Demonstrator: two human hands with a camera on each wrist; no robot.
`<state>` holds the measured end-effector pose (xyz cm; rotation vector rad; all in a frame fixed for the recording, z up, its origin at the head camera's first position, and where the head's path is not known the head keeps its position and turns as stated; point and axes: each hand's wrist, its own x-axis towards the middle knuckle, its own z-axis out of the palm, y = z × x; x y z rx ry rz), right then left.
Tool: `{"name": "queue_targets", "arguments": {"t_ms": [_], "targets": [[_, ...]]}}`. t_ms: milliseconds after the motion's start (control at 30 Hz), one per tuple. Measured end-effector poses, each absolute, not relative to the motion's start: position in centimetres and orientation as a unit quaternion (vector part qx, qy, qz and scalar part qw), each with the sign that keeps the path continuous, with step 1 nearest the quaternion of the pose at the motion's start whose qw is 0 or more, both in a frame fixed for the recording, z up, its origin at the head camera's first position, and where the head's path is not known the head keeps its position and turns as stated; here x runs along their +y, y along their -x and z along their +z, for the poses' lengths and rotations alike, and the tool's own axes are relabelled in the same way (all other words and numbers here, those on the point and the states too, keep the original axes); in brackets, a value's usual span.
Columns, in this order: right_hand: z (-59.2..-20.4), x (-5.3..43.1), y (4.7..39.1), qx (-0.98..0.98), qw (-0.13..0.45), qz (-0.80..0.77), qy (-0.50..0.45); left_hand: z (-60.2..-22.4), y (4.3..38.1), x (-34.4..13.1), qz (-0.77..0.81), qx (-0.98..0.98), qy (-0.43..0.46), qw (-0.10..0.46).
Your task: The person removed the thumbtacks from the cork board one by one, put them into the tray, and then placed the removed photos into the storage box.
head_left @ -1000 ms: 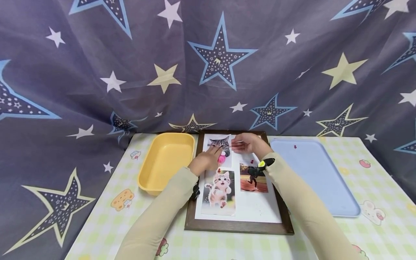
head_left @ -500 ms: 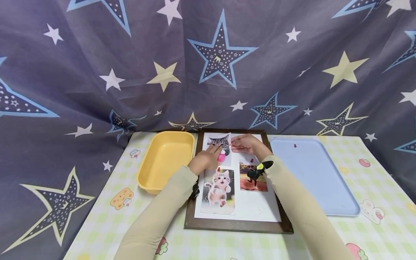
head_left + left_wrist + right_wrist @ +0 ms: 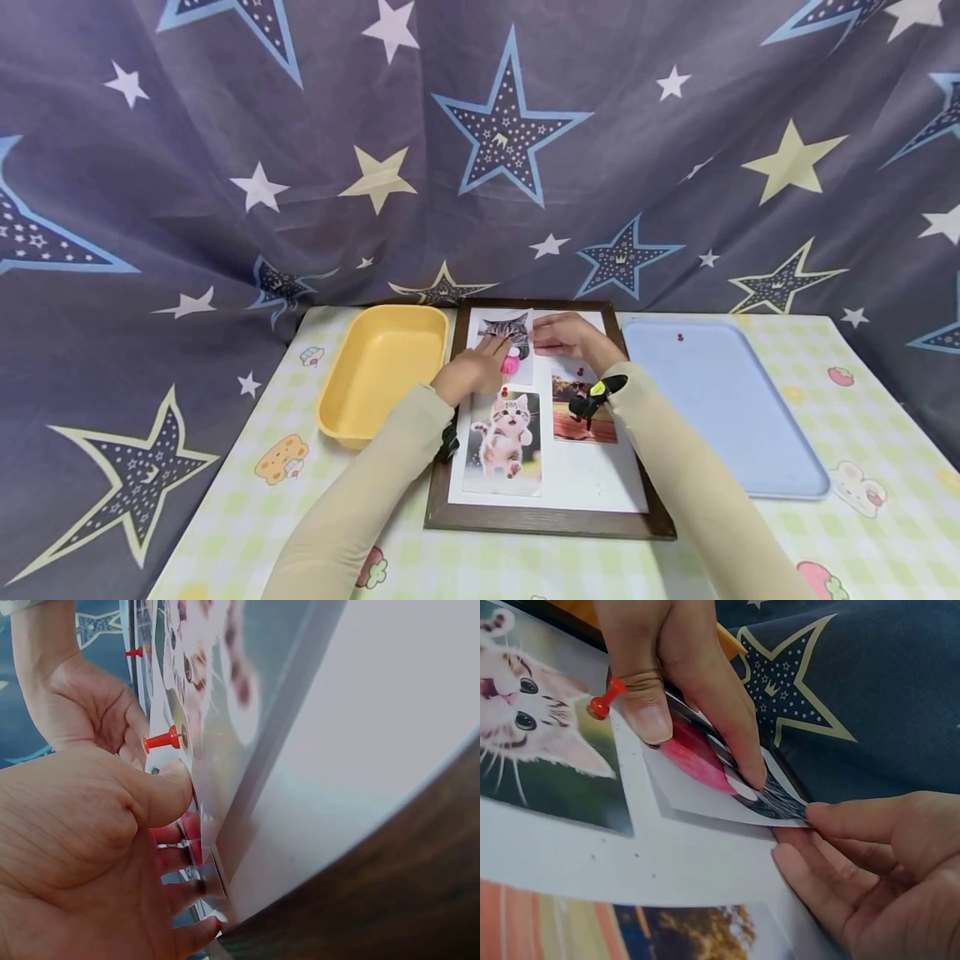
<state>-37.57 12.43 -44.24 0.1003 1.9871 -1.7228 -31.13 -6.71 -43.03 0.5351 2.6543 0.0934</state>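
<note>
A tabby cat photo [image 3: 506,329] with a pink ball lies at the upper left of a white board [image 3: 592,487] in a brown frame [image 3: 551,522]. My left hand [image 3: 472,371] rests on this photo, its fingers fairly straight and its thumb on the near edge. From the right, my right hand [image 3: 568,335] pinches the photo's edge, slightly raised from the board in the right wrist view. Below is a kitten photo [image 3: 504,454] with a red push pin [image 3: 607,697] in its top. A third photo [image 3: 562,429], partly hidden by the right wrist's strap, has another red pin [image 3: 580,372].
On the left stands a yellow basin [image 3: 327,400]. A flat blue tray [image 3: 735,408] lies right of the frame, with one red pin [image 3: 680,337] near its far end. A star-patterned curtain [image 3: 300,167] hangs directly behind the checked tablecloth [image 3: 247,517].
My right hand has shifted very slightly down along the photo's edge and its wrist has turned a little. The left hand keeps its place on the photo.
</note>
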Motion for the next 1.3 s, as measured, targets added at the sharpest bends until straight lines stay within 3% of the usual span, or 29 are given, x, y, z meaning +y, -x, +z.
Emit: {"name": "queue_targets", "arguments": {"t_ms": [300, 767, 1300], "targets": [[-44.3, 11.5, 37.1, 0.749, 0.218, -0.621, -0.071, -43.0, 31.2, -6.8, 0.025, 0.958, -0.198, 0.206], [-44.2, 11.6, 37.1, 0.745, 0.221, -0.623, -0.087, -42.8, 31.3, -7.5, 0.058, 0.961, -0.227, 0.150], [-44.2, 11.6, 37.2, 0.748, 0.218, -0.621, -0.086, -38.4, 30.9, -9.6, 0.196, 0.949, -0.248, -0.020]]}}
